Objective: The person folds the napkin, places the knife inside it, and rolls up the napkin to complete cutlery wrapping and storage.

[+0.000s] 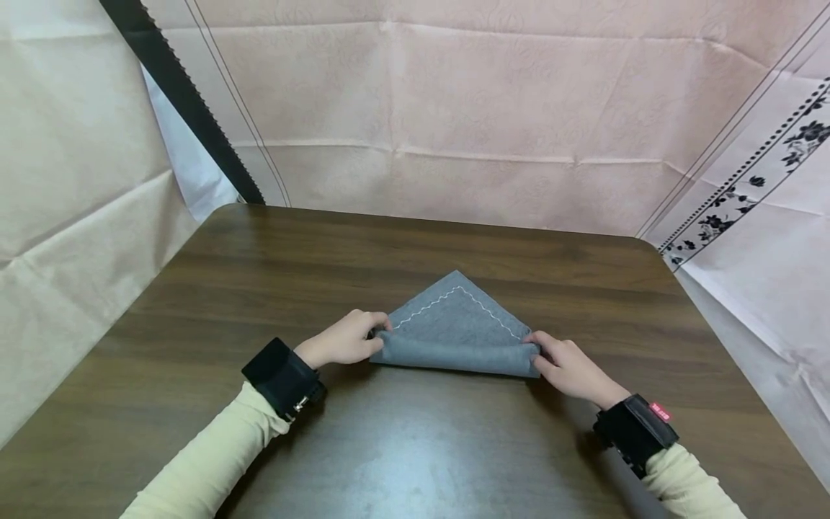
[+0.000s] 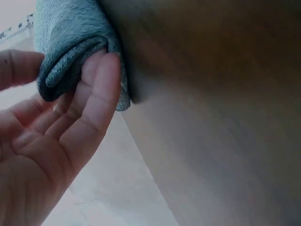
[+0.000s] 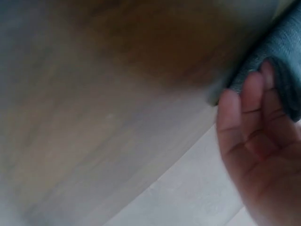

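Observation:
A grey-blue cloth (image 1: pixel 462 317) lies on the wooden table in a triangle, its far corner pointing away from me. White wavy stitching runs along its two far sides. The near side is turned over into a thick roll. At the roll's left end my left hand (image 1: pixel 346 337) pinches the fabric between thumb and fingers. My right hand (image 1: pixel 573 369) pinches the opposite end. Several layers of the cloth (image 2: pixel 77 47) show in the left wrist view, with fingers tucked against them. In the right wrist view the cloth (image 3: pixel 277 52) is partly cut off, and the right thumb is out of sight.
The dark brown table (image 1: pixel 402 447) has rounded far corners. Beyond its far edge hangs a creased pale pink sheet (image 1: pixel 486 94), with a floral-bordered white part at the right. Black bands (image 1: pixel 282 378) circle both wrists over pale yellow sleeves (image 1: pixel 214 454).

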`<state>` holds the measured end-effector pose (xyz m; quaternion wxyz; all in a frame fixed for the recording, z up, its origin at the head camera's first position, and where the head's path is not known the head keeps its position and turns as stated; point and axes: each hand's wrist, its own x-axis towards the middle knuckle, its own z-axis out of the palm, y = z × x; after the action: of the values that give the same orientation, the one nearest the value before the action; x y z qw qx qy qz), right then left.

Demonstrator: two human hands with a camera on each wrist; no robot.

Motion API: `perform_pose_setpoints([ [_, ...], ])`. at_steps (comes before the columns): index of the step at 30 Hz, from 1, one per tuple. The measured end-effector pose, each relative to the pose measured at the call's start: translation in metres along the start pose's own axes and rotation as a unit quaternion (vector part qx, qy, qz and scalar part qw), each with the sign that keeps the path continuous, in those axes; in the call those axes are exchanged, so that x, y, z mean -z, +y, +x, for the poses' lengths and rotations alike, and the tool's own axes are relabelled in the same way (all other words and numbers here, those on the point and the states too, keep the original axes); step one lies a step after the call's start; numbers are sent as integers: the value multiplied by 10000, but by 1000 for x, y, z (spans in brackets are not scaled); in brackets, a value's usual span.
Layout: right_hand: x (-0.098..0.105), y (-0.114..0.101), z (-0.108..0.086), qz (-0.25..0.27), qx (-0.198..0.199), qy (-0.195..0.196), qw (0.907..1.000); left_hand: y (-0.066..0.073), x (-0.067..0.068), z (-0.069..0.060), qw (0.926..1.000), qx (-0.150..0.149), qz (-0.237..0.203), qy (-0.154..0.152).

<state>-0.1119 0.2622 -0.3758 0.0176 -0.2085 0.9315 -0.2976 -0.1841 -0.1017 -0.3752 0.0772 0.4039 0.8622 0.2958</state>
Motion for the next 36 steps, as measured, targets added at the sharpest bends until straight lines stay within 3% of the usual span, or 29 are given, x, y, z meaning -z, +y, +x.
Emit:
perform_pose_setpoints([
  [4, -1, -1, 6, -208, -358, 197, 9989, 0, 0, 4, 9988, 247, 289, 315],
  [10, -3, -10, 13, -712, -967, 424, 9919, 6, -1, 11, 9925, 827, 807, 409],
  [15, -5, -15, 17, -1369, -1535, 420, 9777, 9, -3, 17, 9843, 1057, 1329, 490],
  [18, -8, -17, 20, -1813, -1678, 486, 9678, 8, -4, 22, 9785, 1107, 1657, 538],
  [22, -15, -16, 23, -2398, -1402, 1010, 9553, 8, -4, 27, 9733, 952, 2001, 605],
  [26, -23, -15, 26, -2781, -476, 1445, 9484, 6, -3, 26, 9748, 475, 2079, 655],
  [30, -26, -16, 28, -2890, 216, 1413, 9466, 3, -1, 18, 9815, 23, 1845, 514],
  [33, -24, -15, 27, -2819, 228, 1291, 9504, 3, 1, 10, 9846, -82, 1732, 234],
  [36, -20, -14, 23, -2720, 182, 1056, 9563, 3, 2, 5, 9832, -25, 1825, -76],
])
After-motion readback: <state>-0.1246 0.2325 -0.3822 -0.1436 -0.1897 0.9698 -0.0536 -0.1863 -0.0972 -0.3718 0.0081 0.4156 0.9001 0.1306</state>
